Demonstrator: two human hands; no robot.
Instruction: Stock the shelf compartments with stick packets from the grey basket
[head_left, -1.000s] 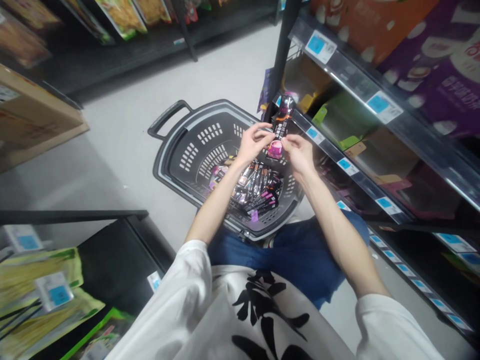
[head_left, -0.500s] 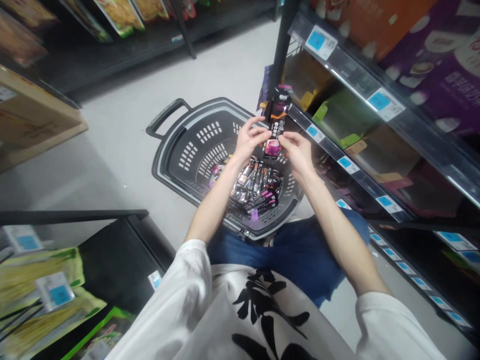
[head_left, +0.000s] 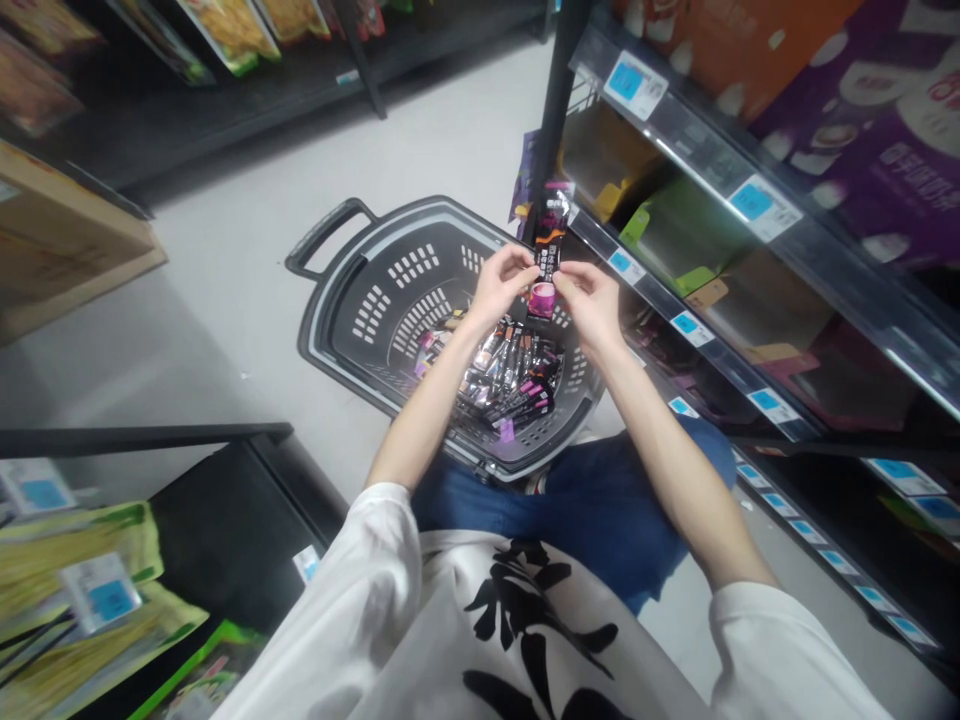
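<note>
Between my two hands is a long black stick packet [head_left: 551, 230] with an orange band and a pink cup picture near its lower end. My left hand [head_left: 500, 285] pinches its left edge with thumb and fingers. On the right edge, my right hand [head_left: 592, 298] is closed in a similar pinch. Both hands are above the far right part of a dark grey shopping basket [head_left: 360, 390]. A heap of black, pink and orange stick packets [head_left: 517, 370] lies in the basket, partly hidden by my left forearm.
A shelf rack [head_left: 697, 160] with price tags and open display boxes stands close on the right. At the lower left, bagged goods [head_left: 90, 560] lie by a black shelf. A cardboard box [head_left: 67, 240] is at the left. The basket's handle [head_left: 326, 235] sticks out at far left.
The stick packet has tilted slightly, its upper end shifting a little, and my left fingers have curled in more. The whole view has moved slightly; both hands still hold the packet.
</note>
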